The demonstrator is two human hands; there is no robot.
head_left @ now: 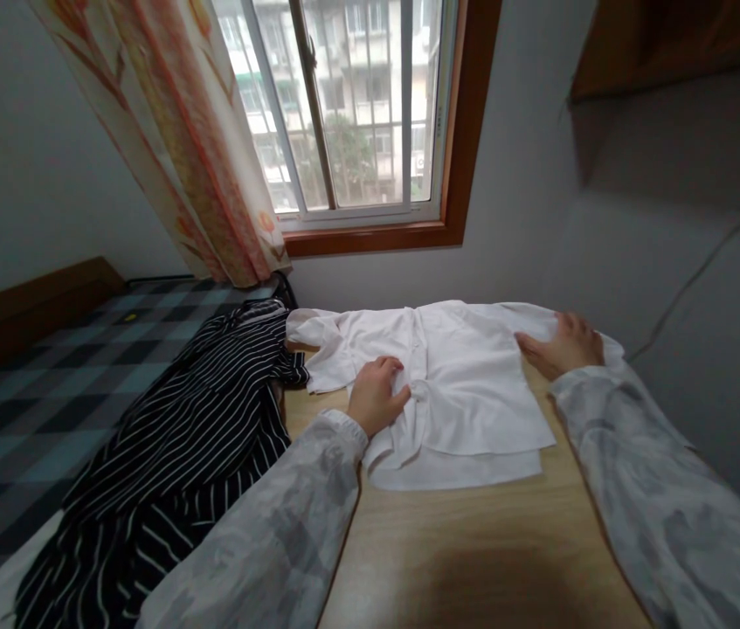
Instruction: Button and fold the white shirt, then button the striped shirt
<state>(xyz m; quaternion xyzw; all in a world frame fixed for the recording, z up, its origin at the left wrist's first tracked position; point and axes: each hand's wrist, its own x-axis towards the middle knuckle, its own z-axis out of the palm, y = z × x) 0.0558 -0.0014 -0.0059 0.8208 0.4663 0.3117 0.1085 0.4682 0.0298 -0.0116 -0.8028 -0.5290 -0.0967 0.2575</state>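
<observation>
From the head camera, a white cotton shirt (467, 384) lies spread flat on the far half of a pale wooden table (474, 542), its hem toward the viewer and its collar end toward the wall, with a second layer of white cloth showing as a strip just under the hem. The left hand (376, 395) rests on the shirt's left side, palm down with the fingers curled loosely into the cloth, where the fabric bunches into a small ridge of folds; whether any cloth is actually pinched between the fingers cannot be told. The right hand (563, 343) lies flat and open on the shirt's right shoulder area, fingers pointing left, pressing on the fabric and closing on nothing. Both arms wear loose sleeves of a pale grey-and-white mottled fabric (664, 498) that come in from the bottom edge. The shirt's left sleeve (321, 336) reaches out toward a black garment with thin white stripes (192, 445), which is heaped over the table's left edge and drapes down onto a bed covered in a grey, teal and black checked sheet (35, 402); the two garments touch or nearly touch at that sleeve. Beyond the table stands a plain grey wall with a window in a brown wooden frame (458, 157), through which an apartment building and a tree show. A curtain printed in peach and cream with a floral pattern (186, 140) hangs at the window's left side, its lower end coming down just behind the striped garment.
</observation>
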